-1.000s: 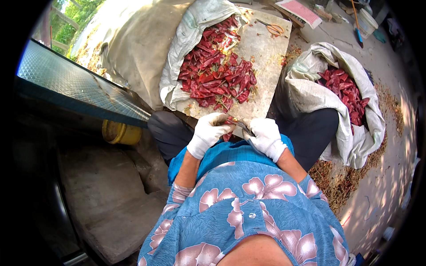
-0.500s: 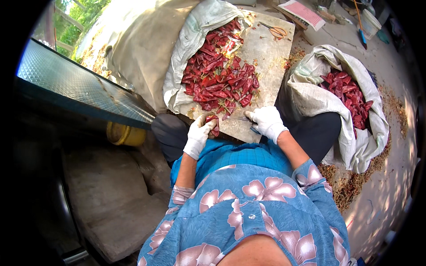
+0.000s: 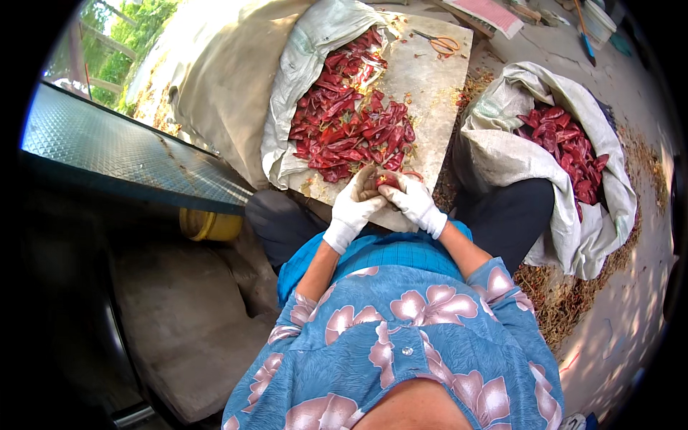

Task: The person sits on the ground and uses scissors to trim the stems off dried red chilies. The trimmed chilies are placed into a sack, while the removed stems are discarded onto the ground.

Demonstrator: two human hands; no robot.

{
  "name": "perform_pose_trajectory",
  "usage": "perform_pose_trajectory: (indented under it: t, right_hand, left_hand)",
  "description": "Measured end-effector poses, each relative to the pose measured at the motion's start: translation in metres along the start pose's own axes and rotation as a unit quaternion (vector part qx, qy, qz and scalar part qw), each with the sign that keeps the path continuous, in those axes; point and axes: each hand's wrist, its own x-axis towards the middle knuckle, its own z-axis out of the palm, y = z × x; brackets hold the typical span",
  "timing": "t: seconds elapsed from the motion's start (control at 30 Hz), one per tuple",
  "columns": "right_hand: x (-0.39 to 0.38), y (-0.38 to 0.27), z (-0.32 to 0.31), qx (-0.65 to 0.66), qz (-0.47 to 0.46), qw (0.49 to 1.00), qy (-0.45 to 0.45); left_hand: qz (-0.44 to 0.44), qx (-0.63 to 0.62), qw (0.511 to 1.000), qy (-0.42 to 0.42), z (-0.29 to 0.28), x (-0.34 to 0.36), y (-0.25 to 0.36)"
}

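Just above my lap, both white-gloved hands meet over a dried red chili pepper (image 3: 388, 182). My left hand (image 3: 355, 203) is closed around its left side, and my right hand (image 3: 416, 201) pinches it from the right. A small reddish-orange curved thing shows beyond my right knuckles; I cannot make out what it is. Beneath and beyond the hands lies a pale board (image 3: 436, 100) scattered with seeds and bits. A heap of dried red chilies (image 3: 351, 136) covers its left part, spilling from a white woven sack (image 3: 281, 122).
Orange-handled scissors (image 3: 443, 45) lie at the board's far end. To the right stands an open white sack (image 3: 505, 147) with more red chilies (image 3: 562, 147). A yellow bucket (image 3: 211, 224) sits at left below a metal-patterned panel (image 3: 122, 143). Plant scraps (image 3: 548, 308) litter the floor.
My hands have come together: the left moved right and forward with its chili, the right moved left onto it. The view has shifted slightly.
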Motion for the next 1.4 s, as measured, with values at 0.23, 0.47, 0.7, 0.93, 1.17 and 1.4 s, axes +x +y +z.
perform_pose_trajectory:
  t: [0.23, 0.47, 0.7, 0.93, 1.17, 1.4]
  right_hand:
    - [0.015, 0.015, -0.033, 0.176, 0.037, 0.978, 0.11]
    - [0.013, 0.007, -0.033, 0.212, 0.104, 0.968, 0.084]
    - [0.013, 0.007, -0.021, 0.212, 0.114, 0.97, 0.018]
    - [0.012, 0.011, -0.02, 0.169, 0.082, 0.982, -0.006]
    - [0.0, 0.007, -0.013, -0.366, -0.111, 0.901, 0.206]
    - [-0.002, -0.001, -0.005, -0.475, -0.132, 0.853, 0.171]
  left_hand:
    - [0.006, 0.694, 0.715, 0.081, -0.033, 0.017, -0.011]
    - [-0.006, 0.534, 0.84, 0.096, -0.05, 0.039, -0.037]
    - [-0.053, 0.126, 0.989, 0.06, -0.024, 0.015, -0.03]
    - [-0.132, 0.024, 0.99, -0.045, -0.027, 0.01, -0.059]
    - [0.149, 0.444, 0.881, 0.064, 0.025, 0.007, -0.001]
    - [0.252, 0.559, 0.786, 0.082, 0.039, 0.013, 0.007]
